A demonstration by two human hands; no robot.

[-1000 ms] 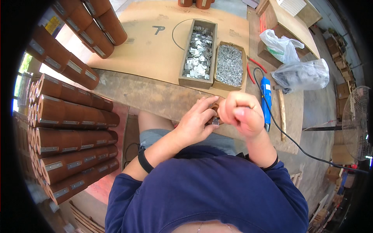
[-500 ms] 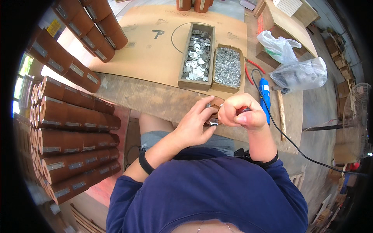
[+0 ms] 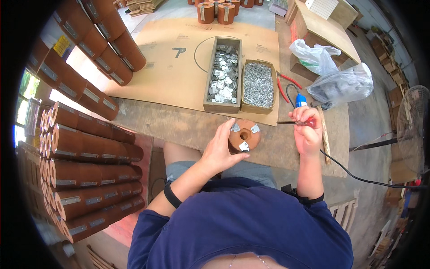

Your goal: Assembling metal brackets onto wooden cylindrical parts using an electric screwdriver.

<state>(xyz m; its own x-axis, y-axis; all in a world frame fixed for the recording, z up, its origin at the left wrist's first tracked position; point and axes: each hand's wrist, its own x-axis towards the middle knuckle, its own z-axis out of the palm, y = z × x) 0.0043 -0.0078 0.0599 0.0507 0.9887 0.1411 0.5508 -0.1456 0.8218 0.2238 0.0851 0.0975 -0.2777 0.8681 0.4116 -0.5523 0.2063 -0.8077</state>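
Observation:
My left hand [image 3: 220,146] curves round the near left side of a short brown cylinder [image 3: 249,142] at the table's front edge. Its round end faces up, with a hole in the middle and three small metal tabs spaced about the rim; the nearest tab [image 3: 244,146] looks bright. To the right, my right hand [image 3: 308,136] is closed on a screwdriver [image 3: 311,122] with a red handle. The dark shaft points left, apart from the cylinder. Beyond it, a blue power screwdriver [image 3: 301,100] with a black cord is partly hidden by this hand.
A wooden box of metal tabs [image 3: 222,107] and a carton of screws [image 3: 257,109] stand on cardboard [image 3: 156,71]. Red-handled pliers [image 3: 282,89] and plastic bags [image 3: 342,85] lie rightward. Stacked brown cylinders [image 3: 96,168] fill the left; more cylinders [image 3: 206,13] stand at the back.
My right hand has moved right, off the cylinder, carrying the screwdriver. The cylinder's top now shows in my left hand. The view has shifted slightly.

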